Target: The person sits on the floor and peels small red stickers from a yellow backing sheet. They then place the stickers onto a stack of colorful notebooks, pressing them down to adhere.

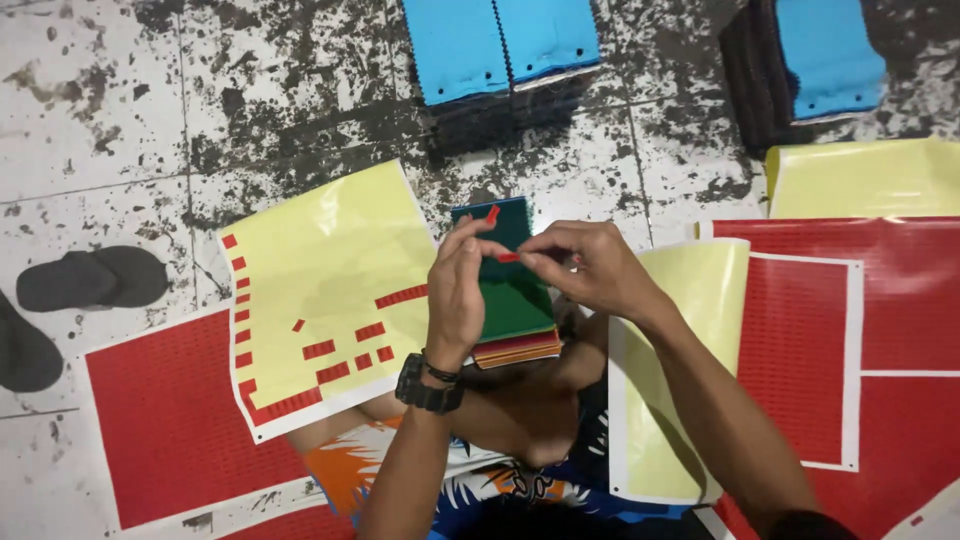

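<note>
While both hands meet above the green swatch stack (515, 290), the right hand (585, 265) and left hand (455, 290) pinch a small red sticker (507, 257) between closed fingers. A yellow sticker sheet (330, 270) lies at nine o'clock on the floor (100, 120).

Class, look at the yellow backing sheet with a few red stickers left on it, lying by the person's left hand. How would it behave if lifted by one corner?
The yellow backing sheet would probably flop and bend, since it looks thin and already lies slightly wavy. Its glossy shine suggests a slippery surface, so it may slide easily on the tiled floor. It likely weighs little, being a single sheet.
</note>
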